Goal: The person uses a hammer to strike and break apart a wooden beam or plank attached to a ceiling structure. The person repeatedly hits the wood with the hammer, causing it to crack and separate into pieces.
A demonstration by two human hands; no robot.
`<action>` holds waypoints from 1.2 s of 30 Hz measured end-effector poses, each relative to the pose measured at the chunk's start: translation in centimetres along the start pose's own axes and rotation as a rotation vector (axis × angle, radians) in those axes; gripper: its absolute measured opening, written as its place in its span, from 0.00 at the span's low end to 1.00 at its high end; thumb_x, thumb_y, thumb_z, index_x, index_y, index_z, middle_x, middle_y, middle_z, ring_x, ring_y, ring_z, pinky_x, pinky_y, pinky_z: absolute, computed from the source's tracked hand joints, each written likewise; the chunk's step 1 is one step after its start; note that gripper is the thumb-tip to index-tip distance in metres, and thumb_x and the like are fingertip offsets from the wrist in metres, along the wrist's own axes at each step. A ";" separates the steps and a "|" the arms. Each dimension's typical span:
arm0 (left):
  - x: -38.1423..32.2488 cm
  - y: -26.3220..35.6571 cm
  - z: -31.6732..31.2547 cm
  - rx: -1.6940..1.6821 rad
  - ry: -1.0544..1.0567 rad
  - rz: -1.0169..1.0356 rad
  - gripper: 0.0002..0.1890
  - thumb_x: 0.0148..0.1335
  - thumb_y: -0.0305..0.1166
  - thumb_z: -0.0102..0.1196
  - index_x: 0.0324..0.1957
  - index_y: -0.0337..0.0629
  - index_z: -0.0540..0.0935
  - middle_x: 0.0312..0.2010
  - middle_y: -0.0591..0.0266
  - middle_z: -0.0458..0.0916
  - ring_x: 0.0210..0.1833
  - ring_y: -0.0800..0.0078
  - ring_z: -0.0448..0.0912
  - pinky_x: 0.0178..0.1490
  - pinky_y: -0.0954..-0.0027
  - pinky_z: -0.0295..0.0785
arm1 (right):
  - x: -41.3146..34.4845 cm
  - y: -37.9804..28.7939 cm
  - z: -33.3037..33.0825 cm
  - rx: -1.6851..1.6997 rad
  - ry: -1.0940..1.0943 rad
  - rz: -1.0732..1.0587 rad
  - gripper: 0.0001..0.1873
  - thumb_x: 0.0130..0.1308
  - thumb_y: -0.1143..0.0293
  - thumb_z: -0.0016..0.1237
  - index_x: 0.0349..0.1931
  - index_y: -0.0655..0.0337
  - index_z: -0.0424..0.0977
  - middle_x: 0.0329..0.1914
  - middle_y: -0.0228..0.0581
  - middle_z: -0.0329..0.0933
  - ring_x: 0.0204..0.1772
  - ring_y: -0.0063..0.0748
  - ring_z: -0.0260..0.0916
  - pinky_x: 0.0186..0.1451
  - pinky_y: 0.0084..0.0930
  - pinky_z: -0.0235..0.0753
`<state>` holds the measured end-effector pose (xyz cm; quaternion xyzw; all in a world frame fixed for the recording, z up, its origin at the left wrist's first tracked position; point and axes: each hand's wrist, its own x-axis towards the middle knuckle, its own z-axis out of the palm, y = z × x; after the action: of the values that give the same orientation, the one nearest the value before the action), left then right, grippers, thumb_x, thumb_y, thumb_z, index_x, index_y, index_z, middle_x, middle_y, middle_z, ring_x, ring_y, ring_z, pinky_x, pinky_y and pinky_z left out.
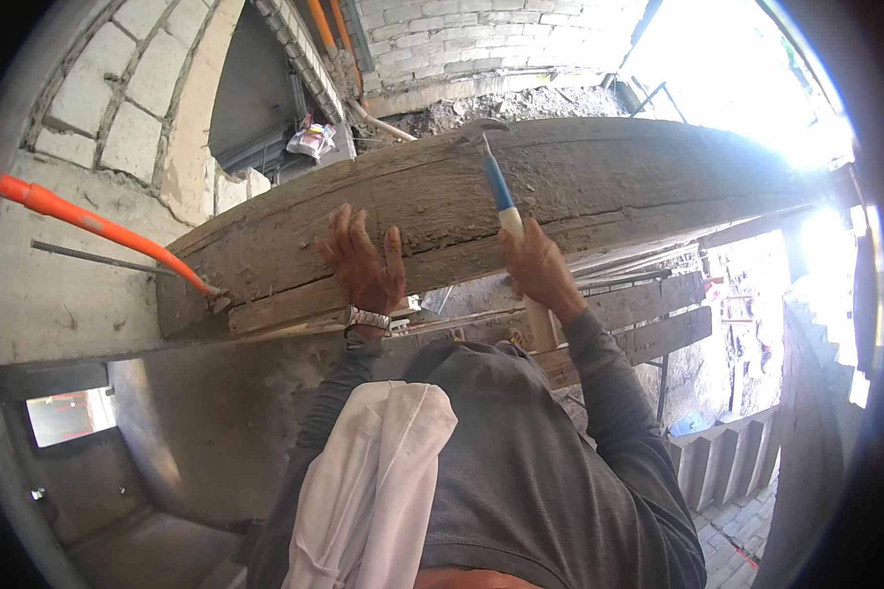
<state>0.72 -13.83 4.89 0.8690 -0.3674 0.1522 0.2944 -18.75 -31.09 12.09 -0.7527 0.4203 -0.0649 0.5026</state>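
Observation:
A claw hammer (499,177) with a blue and pale handle is gripped in my right hand (539,263). Its metal head is above the far part of a wide, dirt-covered wooden beam (427,180), and the butt of the handle points back toward me. To the left, my left hand (366,258) is spread palm down over the near side of the beam, holding nothing. Whether its palm presses on the wood cannot be told. A metal-banded wristwatch (368,318) circles that wrist. Loose crumbs of dirt or mortar lie along a crack between the boards.
An orange conduit (110,224) and a steel rebar (103,254) reach the beam's left end. Below are scaffold planks (648,320) and a lower level with concrete steps (729,449). Block walls (442,37) stand beyond, with rubble (501,107) at their foot. A white cloth (372,471) hangs over my chest.

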 end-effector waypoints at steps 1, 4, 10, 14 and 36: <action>0.0 -0.1 0.0 -0.001 0.003 0.005 0.30 0.71 0.51 0.49 0.63 0.35 0.69 0.70 0.42 0.63 0.77 0.44 0.56 0.76 0.29 0.40 | 0.1 0.5 -0.1 -0.017 0.050 -0.137 0.16 0.77 0.58 0.46 0.43 0.64 0.63 0.23 0.56 0.73 0.28 0.61 0.75 0.33 0.50 0.75; -0.1 -0.1 -0.2 -0.006 0.010 0.002 0.28 0.73 0.52 0.47 0.64 0.40 0.70 0.71 0.46 0.63 0.78 0.48 0.55 0.77 0.32 0.39 | 0.3 2.3 0.4 -0.104 0.235 -0.432 0.16 0.77 0.59 0.46 0.44 0.66 0.65 0.22 0.52 0.73 0.25 0.56 0.75 0.30 0.48 0.75; 0.2 0.4 -0.3 0.007 -0.041 -0.018 0.30 0.73 0.53 0.46 0.65 0.40 0.70 0.71 0.46 0.62 0.78 0.47 0.55 0.78 0.33 0.39 | 1.7 2.9 2.0 -0.406 0.208 -0.631 0.16 0.76 0.59 0.46 0.45 0.67 0.68 0.23 0.51 0.73 0.25 0.57 0.74 0.30 0.47 0.74; -0.3 -0.2 -0.7 0.008 -0.029 -0.022 0.31 0.72 0.54 0.46 0.65 0.39 0.69 0.71 0.46 0.61 0.78 0.47 0.54 0.78 0.33 0.38 | 0.5 -1.5 1.8 -0.026 0.117 -0.291 0.16 0.76 0.59 0.46 0.45 0.67 0.66 0.23 0.54 0.73 0.26 0.61 0.74 0.29 0.50 0.74; 0.0 0.6 -0.3 -0.025 0.006 -0.047 0.32 0.71 0.55 0.48 0.63 0.37 0.70 0.69 0.46 0.64 0.78 0.46 0.55 0.78 0.32 0.38 | 1.0 1.7 4.0 -0.247 0.187 -0.476 0.19 0.77 0.56 0.44 0.49 0.67 0.66 0.23 0.44 0.73 0.21 0.37 0.72 0.25 0.39 0.74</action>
<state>0.26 -13.98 5.33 0.8732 -0.3480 0.1434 0.3097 -16.99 -29.27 8.45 -0.8764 0.2810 -0.1986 0.3369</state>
